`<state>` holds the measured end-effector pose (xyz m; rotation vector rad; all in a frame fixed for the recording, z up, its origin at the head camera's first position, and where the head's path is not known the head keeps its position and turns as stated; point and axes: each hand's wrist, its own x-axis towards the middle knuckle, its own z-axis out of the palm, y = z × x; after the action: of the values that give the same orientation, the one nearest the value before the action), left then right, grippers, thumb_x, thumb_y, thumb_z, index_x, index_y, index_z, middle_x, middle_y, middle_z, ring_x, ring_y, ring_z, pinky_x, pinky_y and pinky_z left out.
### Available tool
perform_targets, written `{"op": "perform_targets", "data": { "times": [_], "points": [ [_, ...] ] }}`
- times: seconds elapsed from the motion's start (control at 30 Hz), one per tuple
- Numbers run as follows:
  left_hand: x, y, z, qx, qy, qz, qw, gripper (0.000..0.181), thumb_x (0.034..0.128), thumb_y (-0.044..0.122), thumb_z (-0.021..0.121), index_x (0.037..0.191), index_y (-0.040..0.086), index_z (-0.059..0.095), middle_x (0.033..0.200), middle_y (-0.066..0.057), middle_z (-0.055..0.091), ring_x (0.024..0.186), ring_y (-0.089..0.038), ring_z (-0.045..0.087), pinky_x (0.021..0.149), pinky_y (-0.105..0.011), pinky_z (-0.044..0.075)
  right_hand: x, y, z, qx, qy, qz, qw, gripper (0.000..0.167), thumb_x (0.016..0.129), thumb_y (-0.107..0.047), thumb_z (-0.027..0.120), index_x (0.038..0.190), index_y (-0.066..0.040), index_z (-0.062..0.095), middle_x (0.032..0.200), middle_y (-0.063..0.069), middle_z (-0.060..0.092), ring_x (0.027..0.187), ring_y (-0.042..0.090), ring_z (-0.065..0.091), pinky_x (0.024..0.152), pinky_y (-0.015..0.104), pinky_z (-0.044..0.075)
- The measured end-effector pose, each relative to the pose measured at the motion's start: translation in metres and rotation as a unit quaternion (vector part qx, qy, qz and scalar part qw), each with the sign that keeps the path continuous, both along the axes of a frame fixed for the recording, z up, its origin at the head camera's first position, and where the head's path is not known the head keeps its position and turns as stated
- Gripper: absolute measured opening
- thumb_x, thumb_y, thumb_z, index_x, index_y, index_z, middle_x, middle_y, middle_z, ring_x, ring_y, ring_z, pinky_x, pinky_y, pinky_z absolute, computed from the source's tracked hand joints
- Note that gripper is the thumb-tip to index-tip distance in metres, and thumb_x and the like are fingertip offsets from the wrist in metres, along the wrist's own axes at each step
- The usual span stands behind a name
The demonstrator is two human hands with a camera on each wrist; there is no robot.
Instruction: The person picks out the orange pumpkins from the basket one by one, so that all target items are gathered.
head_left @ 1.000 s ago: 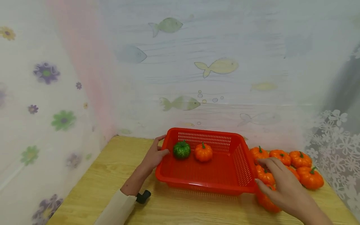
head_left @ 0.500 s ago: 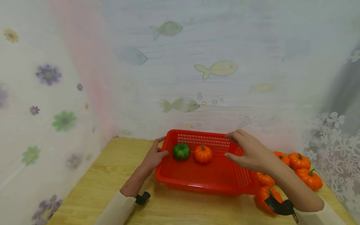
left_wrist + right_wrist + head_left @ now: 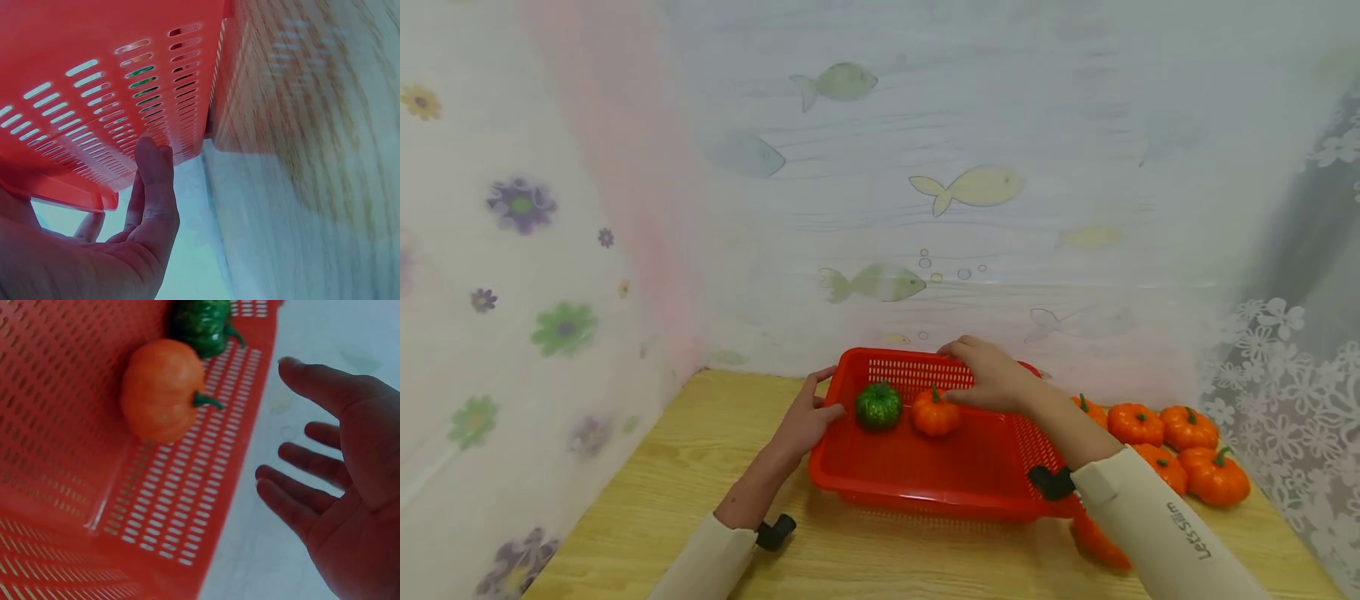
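Observation:
A red plastic basket (image 3: 925, 475) with slotted walls stands on the table, holding a green pumpkin (image 3: 878, 406) and an orange pumpkin (image 3: 936, 413). My left hand (image 3: 803, 423) grips its left rim; the left wrist view shows fingers (image 3: 156, 187) against the outside of the slotted wall. Over the basket's back part is my right hand (image 3: 992, 375), near the orange pumpkin. In the right wrist view that hand (image 3: 350, 469) is empty, its thumb and fingers spread apart, with the orange pumpkin (image 3: 164, 390) and green pumpkin (image 3: 203, 325) off to one side.
Several orange pumpkins (image 3: 1137, 425) sit on the wooden table (image 3: 722, 450) right of the basket, one (image 3: 1097, 542) partly covered by my right sleeve. Behind the table rises a wall (image 3: 955, 317) with fish drawings; a flowered wall (image 3: 565, 417) borders the left.
My right hand has moved left from the loose pumpkins, across the basket's right side, to above the orange pumpkin inside. The left hand stays on the rim, and both inside pumpkins stay put.

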<state>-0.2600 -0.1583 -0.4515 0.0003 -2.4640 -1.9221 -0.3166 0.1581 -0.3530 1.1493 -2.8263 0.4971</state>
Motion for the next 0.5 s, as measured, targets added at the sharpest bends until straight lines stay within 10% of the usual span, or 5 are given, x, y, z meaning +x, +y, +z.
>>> {"op": "perform_targets", "data": {
  "times": [0.5],
  "points": [
    [-0.003,0.0,-0.003,0.001,0.001,-0.004,1.0,0.069,0.1014,0.013,0.059,0.164,0.022,0.033,0.127,-0.025,0.061,0.107,-0.036,0.069,0.088,-0.05,0.063,-0.025,-0.023,-0.035,0.084,-0.093,-0.027,0.9917,0.07,0.092,-0.022,0.083,0.154,-0.01,0.055,0.16,0.018,0.046,0.146,0.04,0.047,0.12,0.058,0.04]
  ]
}}
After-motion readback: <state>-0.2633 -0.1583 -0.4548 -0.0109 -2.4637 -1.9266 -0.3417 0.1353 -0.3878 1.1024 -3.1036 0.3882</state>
